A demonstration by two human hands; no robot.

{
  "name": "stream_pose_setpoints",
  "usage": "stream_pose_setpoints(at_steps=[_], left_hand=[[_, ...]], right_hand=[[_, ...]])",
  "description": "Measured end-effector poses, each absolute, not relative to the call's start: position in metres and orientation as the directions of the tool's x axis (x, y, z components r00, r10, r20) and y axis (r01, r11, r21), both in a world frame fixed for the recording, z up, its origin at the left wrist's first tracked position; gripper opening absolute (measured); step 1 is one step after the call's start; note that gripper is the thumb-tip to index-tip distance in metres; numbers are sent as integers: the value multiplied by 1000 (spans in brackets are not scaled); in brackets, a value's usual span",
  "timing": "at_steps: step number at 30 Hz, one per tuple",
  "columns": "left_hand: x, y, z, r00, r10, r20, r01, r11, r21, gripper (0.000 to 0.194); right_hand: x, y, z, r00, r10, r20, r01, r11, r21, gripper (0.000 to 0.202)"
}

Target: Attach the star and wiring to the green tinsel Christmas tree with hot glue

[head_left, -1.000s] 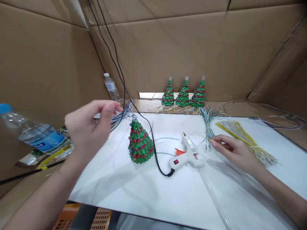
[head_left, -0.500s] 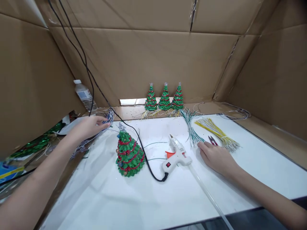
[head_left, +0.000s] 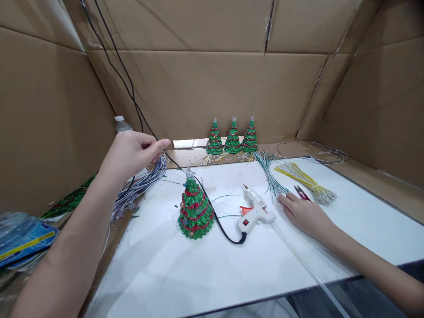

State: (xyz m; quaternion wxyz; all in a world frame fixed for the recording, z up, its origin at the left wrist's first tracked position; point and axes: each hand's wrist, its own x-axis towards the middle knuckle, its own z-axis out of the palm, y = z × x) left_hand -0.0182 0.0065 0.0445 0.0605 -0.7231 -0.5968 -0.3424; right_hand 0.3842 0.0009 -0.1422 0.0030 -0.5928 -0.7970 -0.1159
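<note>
My left hand (head_left: 139,150) is raised above the table's left edge, thumb and fingers pinched together by the black cord. I cannot make out what is between them. Below it lies a bundle of blue and white wires (head_left: 145,185). My right hand (head_left: 306,214) rests on the white table top, its fingers drawn together at the lower ends of a bundle of green and white wires (head_left: 270,176); what they grip is hidden. Red-handled thread snips (head_left: 301,193) lie beside this hand. A decorated green Christmas tree (head_left: 196,212) stands upright between my hands, left of a white glue gun (head_left: 255,216).
Three small Christmas trees (head_left: 232,141) stand along the back. Yellow and white wires (head_left: 306,181) lie at the right. A black cord (head_left: 228,234) crosses from upper left to the glue gun. A bottle (head_left: 122,123) and blue-labelled packaging (head_left: 26,243) are at left. Cardboard walls (head_left: 205,92) enclose the table.
My left hand has risen from the blue and white wires and turned into a pinch. My right hand stays by the green wires. The whole view has shifted slightly.
</note>
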Motion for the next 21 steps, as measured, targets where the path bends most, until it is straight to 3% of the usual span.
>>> stream_pose_setpoints(at_steps=[1,2,4,5,10,13,18,21], left_hand=[[-16,3,46,83,823,562,885,-320,338,23],[-13,0,47,119,827,549,863,-360,355,23],[-7,-4,48,208,842,498,816,-430,387,43],[-4,-6,47,258,847,465,798,-458,391,42],[13,-15,40,488,830,271,782,-553,287,29],[18,-17,35,525,802,284,783,-586,208,22],[20,-20,35,539,759,365,745,-632,214,17],[21,-24,37,574,709,410,723,-674,153,16]], right_hand=[[384,1,-143,-294,945,146,947,267,176,32],[385,1,-143,-290,945,151,949,264,171,32],[385,2,-144,-281,945,165,954,256,157,33],[385,2,-145,-277,945,174,956,253,149,33],[388,3,-148,-276,936,220,961,261,97,34],[390,4,-152,-280,929,242,960,270,74,34],[394,6,-158,-283,923,262,959,280,51,34],[395,6,-159,-283,921,267,959,282,44,35]])
